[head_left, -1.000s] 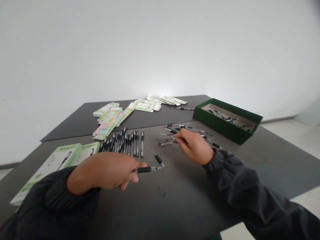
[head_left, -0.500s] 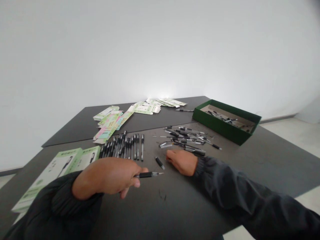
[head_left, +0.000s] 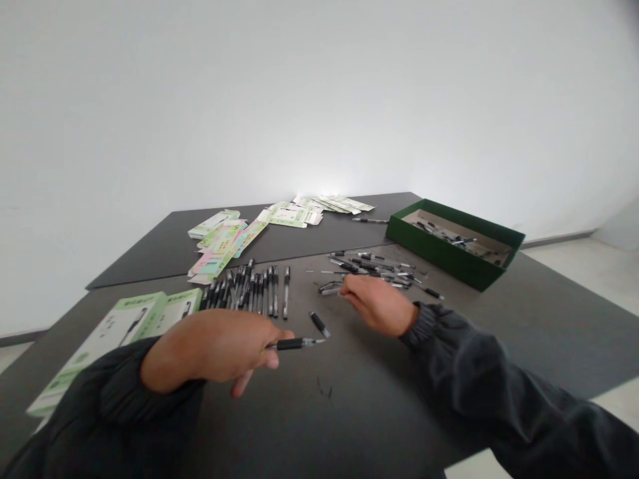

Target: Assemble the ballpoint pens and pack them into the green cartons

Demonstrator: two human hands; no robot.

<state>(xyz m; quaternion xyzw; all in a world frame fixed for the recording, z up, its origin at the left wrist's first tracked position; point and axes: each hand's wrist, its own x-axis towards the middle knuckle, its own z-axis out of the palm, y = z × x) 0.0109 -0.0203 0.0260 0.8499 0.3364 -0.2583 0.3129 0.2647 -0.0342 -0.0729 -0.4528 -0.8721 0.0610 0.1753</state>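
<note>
My left hand (head_left: pixel 224 346) is closed around an uncapped gel pen (head_left: pixel 290 344), its black grip and bare tip pointing right. Just beyond that tip lies a loose black-and-clear piece (head_left: pixel 319 324), which looks like a pen cap. My right hand (head_left: pixel 382 305) reaches over the near edge of a heap of pens and pen parts (head_left: pixel 374 265). Its fingers are pinched together beside some clear pieces (head_left: pixel 329 288); whatever is between the fingertips is hidden. Left of the heap, several capped pens (head_left: pixel 249 289) lie side by side in a row.
Green-and-white pen cartons (head_left: pixel 94 349) lie at the left, partly behind my left arm. Flattened cartons (head_left: pixel 224 249) spread across the back of the dark table (head_left: pixel 349 419). A green box (head_left: pixel 444 256) holding pen parts stands at the right. A single pen (head_left: pixel 370 220) lies near that box.
My right hand has moved away from me and slightly right, up to the pen heap. My left hand keeps the pen in nearly the same place.
</note>
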